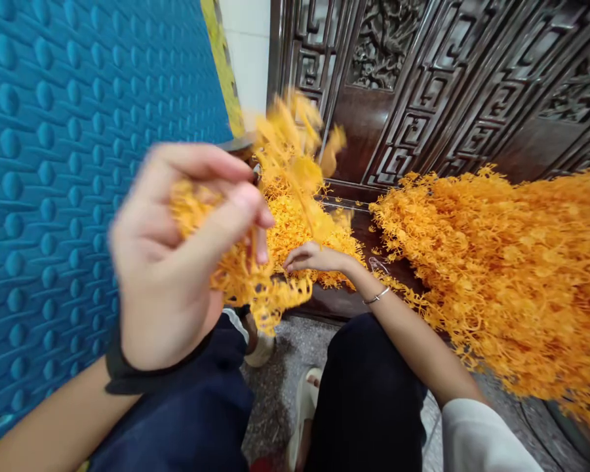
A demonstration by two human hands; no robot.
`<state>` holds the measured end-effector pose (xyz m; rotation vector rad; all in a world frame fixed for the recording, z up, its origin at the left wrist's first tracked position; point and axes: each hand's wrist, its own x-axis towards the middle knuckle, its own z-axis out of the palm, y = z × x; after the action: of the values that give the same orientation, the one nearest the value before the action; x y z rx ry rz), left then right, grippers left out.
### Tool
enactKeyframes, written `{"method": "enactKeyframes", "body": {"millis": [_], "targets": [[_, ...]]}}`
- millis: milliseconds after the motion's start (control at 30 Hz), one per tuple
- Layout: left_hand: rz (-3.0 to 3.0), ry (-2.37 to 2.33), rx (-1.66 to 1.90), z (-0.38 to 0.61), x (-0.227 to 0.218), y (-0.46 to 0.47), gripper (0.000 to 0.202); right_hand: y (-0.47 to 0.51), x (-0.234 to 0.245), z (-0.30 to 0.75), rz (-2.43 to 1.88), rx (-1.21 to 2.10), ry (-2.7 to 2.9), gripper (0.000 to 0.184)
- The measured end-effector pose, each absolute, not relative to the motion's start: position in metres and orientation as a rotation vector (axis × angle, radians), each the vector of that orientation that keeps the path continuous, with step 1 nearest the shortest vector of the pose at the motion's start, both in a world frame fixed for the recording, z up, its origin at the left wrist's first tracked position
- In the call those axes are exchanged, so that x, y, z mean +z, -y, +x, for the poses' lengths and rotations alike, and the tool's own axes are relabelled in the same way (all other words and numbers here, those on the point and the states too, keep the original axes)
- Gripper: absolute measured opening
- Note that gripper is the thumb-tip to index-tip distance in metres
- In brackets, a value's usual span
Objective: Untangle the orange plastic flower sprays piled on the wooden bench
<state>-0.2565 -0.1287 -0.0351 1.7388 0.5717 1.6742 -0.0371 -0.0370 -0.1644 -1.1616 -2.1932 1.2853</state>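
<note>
My left hand (191, 229), large and close to the camera, is closed around a bunch of curly orange plastic flower pieces (275, 301). Its thumb and forefinger pinch together. Just past its fingertips, more orange pieces (295, 157) are smeared by motion; whether the fingers hold them I cannot tell. My right hand (319, 257) is farther off, low over a heap of the same pieces (288, 223), with its fingers stretched to the left and slightly apart. Nothing shows in its grasp. A thin bracelet circles the right wrist; a black band circles the left.
A much larger mass of orange pieces (511, 262) fills the right side. Behind stands a dark carved wooden panel (364, 124). A blue textured mat (78, 131) rises on the left. Below are dark-clothed knees (368, 387) and a grey speckled floor (270, 406).
</note>
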Motion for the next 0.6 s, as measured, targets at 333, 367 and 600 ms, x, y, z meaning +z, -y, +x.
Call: {"method": "enactKeyframes", "body": {"millis": [333, 367, 600], "targets": [[1.765, -0.743, 0.652, -0.252, -0.114, 0.103, 0.013, 0.066, -0.137, -0.028, -0.897, 1.689, 1.646, 0.058], [1.767, -0.759, 0.643, -0.254, -0.119, 0.099, 0.014, 0.070, -0.137, -0.027, -0.850, 1.756, 1.653, 0.060], [1.756, -0.866, 0.669, -0.247, -0.132, 0.081, 0.016, 0.086, -0.132, -0.033, -1.038, 1.599, 1.657, 0.043]]}}
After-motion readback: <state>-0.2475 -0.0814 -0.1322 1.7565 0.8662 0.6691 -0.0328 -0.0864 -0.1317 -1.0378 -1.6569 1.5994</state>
